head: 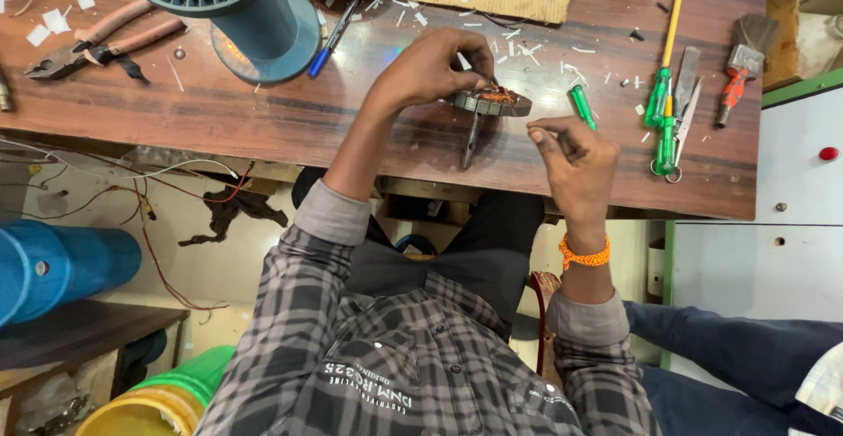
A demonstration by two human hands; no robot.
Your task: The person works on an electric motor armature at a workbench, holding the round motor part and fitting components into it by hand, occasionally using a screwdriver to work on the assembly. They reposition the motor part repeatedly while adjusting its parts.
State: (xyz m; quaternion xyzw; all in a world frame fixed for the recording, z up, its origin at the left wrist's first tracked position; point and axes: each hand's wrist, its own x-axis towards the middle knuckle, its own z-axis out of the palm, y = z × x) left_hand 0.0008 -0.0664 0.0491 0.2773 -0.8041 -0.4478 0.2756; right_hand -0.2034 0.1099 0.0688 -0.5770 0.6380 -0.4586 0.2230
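Observation:
My left hand [435, 67] rests on the wooden bench [263, 107], its fingers closed on a round metal motor core with copper windings [496, 100]; a short shaft sticks out below the core. My right hand [575, 159] hovers just right of the core, fingers pinched together on something thin that I cannot make out. An orange thread band circles the right wrist.
A big teal spool [250, 10] stands at the back left, with pliers [97, 43] and a blue pen [332, 36] near it. Green-handled screwdrivers [660, 111], scissors and a brush [742, 58] lie to the right. Paper scraps litter the bench. Another person's leg [729, 348] is at lower right.

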